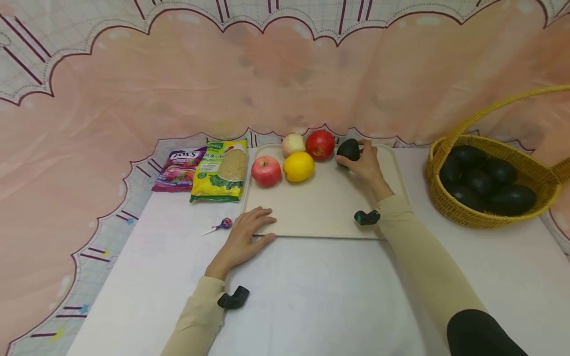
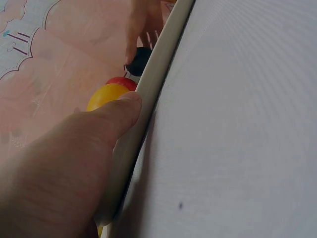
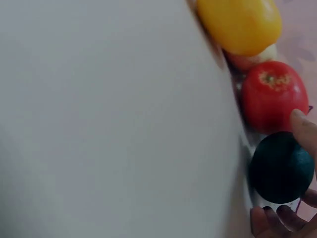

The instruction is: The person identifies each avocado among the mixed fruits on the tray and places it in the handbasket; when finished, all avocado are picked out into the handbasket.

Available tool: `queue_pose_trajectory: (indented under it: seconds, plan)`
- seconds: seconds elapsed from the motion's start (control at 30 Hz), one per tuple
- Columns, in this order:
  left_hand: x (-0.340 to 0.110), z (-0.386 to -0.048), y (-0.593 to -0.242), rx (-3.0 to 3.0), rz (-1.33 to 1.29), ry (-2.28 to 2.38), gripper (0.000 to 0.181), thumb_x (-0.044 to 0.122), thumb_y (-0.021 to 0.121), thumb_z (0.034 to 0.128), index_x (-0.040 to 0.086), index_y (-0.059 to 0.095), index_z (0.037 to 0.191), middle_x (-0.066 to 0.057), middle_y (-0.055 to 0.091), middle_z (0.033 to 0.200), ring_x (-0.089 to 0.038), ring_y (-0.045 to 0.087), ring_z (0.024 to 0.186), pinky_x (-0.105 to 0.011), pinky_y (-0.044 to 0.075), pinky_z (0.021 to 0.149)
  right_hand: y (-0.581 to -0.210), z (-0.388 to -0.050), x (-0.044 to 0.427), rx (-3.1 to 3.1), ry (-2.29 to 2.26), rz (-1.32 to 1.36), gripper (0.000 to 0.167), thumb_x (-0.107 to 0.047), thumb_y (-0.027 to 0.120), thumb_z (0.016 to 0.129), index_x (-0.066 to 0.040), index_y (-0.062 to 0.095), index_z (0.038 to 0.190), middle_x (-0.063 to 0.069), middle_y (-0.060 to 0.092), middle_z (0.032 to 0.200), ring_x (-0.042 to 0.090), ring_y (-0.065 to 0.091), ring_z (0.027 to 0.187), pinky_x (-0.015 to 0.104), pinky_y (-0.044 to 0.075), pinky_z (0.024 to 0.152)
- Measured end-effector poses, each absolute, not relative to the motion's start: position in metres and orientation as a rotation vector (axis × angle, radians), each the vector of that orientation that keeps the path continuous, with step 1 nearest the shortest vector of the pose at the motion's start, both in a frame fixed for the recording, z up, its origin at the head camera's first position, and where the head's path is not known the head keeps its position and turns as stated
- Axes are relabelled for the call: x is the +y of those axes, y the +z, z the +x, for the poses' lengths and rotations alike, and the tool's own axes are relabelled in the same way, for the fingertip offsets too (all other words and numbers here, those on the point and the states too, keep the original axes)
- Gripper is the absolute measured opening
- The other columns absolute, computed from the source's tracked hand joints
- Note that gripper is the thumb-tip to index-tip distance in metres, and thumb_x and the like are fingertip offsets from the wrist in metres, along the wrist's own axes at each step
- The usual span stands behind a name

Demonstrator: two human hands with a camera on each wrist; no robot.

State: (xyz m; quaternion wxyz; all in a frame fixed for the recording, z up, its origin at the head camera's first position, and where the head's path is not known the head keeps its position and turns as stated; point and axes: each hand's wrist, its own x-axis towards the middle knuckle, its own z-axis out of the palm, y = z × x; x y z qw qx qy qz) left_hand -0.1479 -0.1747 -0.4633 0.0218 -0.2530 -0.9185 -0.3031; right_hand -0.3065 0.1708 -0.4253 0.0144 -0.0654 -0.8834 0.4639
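At the back of the cream tray (image 1: 320,212), my right hand (image 1: 367,160) grips a dark avocado (image 1: 348,150) between thumb and fingers. In the right wrist view the avocado (image 3: 281,167) is beside a round red fruit (image 3: 274,96). Left of it on the tray are a yellow lemon (image 1: 299,166), a pale peach-like fruit (image 1: 293,145) and a pink-red apple (image 1: 266,171). My left hand (image 1: 245,237) rests on the tray's front left corner, fingers spread, holding nothing. Its thumb (image 2: 126,111) lies along the rim in the left wrist view.
A yellow wicker basket (image 1: 450,210) with a tall handle stands to the right, holding several dark avocados (image 1: 478,182). Left of the tray lie a yellow-green food bag (image 1: 220,170), a purple candy bag (image 1: 178,168) and a wrapped lollipop (image 1: 222,224). A patterned cloth hangs behind.
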Motion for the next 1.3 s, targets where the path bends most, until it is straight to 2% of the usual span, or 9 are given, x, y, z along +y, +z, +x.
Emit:
queue_pose_trajectory:
  seconds: [0.27, 0.6, 0.87, 1.13, 1.3]
  plan:
    - [-0.174, -0.146, -0.462, -2.846, -0.777, -0.937, 0.037, 0.039, 0.062, 0.0895, 0.024, 0.059, 0.123, 0.004, 0.047, 0.142, -0.019, 0.029, 0.141, -0.049, 0.017, 0.114, -0.43, -0.312, 0.165, -2.783, 1.379, -0.255, 0.093, -0.051, 0.071, 0.077, -0.012, 0.019, 0.144, 0.023, 0.033, 0.137, 0.04, 0.043, 0.121, 0.053, 0.036, 0.106]
    - [-0.173, -0.146, -0.46, -2.848, -0.774, -0.937, 0.037, 0.039, 0.063, 0.089, 0.023, 0.06, 0.123, 0.002, 0.047, 0.142, -0.021, 0.03, 0.141, -0.05, 0.017, 0.114, -0.43, -0.311, 0.17, -2.744, 1.402, -0.209, 0.079, -0.038, 0.067, 0.082, -0.012, 0.023, 0.142, 0.022, 0.036, 0.136, 0.038, 0.042, 0.124, 0.052, 0.035, 0.106]
    - [-0.173, -0.146, -0.461, -2.846, -0.78, -0.94, 0.037, 0.039, 0.063, 0.0894, 0.023, 0.06, 0.123, 0.002, 0.047, 0.142, -0.021, 0.03, 0.14, -0.051, 0.017, 0.114, -0.424, -0.304, 0.176, -2.708, 1.468, -0.144, 0.075, -0.03, 0.066, 0.084, -0.008, 0.024, 0.143, 0.024, 0.034, 0.139, 0.037, 0.04, 0.126, 0.051, 0.034, 0.109]
    - [-0.174, -0.147, -0.462, -2.851, -0.779, -0.947, 0.038, 0.039, 0.062, 0.0895, 0.023, 0.059, 0.123, 0.003, 0.047, 0.143, -0.021, 0.03, 0.141, -0.05, 0.017, 0.114, -0.42, -0.292, 0.181, -2.695, 1.462, -0.09, 0.079, -0.044, 0.067, 0.084, -0.01, 0.03, 0.145, 0.02, 0.041, 0.14, 0.035, 0.044, 0.118, 0.048, 0.039, 0.1]
    - [-0.174, -0.146, -0.461, -2.845, -0.783, -0.943, 0.038, 0.04, 0.062, 0.0894, 0.024, 0.059, 0.124, 0.003, 0.047, 0.143, -0.021, 0.03, 0.141, -0.051, 0.017, 0.114, -0.417, -0.281, 0.185, -2.708, 1.402, -0.063, 0.077, -0.042, 0.07, 0.083, -0.013, 0.034, 0.144, 0.019, 0.046, 0.136, 0.034, 0.047, 0.116, 0.048, 0.04, 0.097]
